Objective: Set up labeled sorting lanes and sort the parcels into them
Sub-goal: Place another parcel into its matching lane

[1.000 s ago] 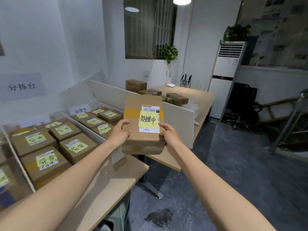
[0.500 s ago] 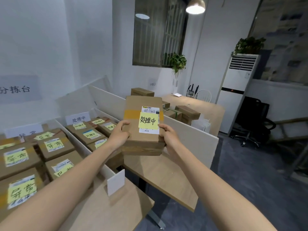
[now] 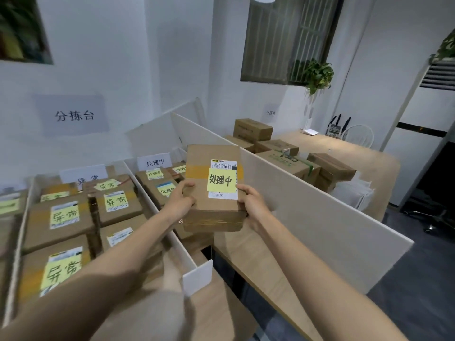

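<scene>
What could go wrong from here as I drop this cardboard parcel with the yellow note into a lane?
1. Wrong lane: the brown cardboard parcel carries a yellow sticky note reading 处理中, yet the white 异常 lane sign stands just left of the white 处理中 lane sign, and only a low white divider separates the two lanes.
2. Slip: the left hand and right hand grip only its near half, so the far end may tip down.

Left hand [image 3: 181,202] and right hand [image 3: 251,203] grip the parcel [image 3: 216,210] at its near corners, thumbs on top. The yellow note [image 3: 222,180] on its top face reads 处理中.

From the parcel:
- 10 o'clock: lane sign [image 3: 154,162], same text.
- 9 o'clock: parcels marked 异常 [image 3: 64,215].
- 1 o'clock: further boxes [image 3: 253,129] on the worktop [image 3: 357,153], beyond the white divider [image 3: 307,198].
</scene>
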The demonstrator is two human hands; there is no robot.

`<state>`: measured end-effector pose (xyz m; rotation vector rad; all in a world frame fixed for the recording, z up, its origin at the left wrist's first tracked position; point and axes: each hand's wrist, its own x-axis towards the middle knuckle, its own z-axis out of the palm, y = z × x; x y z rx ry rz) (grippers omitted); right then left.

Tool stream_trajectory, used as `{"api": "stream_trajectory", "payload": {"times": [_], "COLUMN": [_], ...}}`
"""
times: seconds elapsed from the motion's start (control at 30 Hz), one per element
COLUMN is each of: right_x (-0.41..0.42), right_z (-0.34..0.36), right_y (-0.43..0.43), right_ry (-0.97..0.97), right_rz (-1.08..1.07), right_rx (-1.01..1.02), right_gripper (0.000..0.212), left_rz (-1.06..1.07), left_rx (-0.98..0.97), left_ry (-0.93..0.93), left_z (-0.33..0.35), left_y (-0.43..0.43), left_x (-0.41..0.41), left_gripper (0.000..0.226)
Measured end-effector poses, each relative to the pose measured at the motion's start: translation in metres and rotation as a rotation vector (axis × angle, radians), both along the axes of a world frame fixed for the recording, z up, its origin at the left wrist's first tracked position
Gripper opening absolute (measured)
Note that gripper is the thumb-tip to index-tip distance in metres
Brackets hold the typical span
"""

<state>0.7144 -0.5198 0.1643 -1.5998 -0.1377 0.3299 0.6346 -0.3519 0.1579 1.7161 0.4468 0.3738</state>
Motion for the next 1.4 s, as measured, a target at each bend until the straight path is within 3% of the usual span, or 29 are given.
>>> {"api": "stream_trajectory", "payload": {"times": [0.67, 1.07, 1.4], "right_x": [0.177, 0.244, 0.285], "right_z": [-0.055, -0.077, -0.090], "right_y": [0.026, 0.019, 0.032], "right_ry": [0.189, 0.234, 0.247], "right_rz": [0.203, 0.274, 0.283], "right_rx": [-0.021, -0.114, -0.057], "right_gripper": [0.033, 0.035, 0.032], "left_rz": [0.239, 0.257, 0.281], "left_rx": [-0.010, -0.006, 0.050], "left_ry": [0.160, 0.188, 0.207], "left_z": [-0.052, -0.076, -0.090], "left_y": [-0.010, -0.020, -0.017], "left_x": [0.135, 0.191, 0.225], "left_gripper": [0.040, 0.049, 0.043]}}
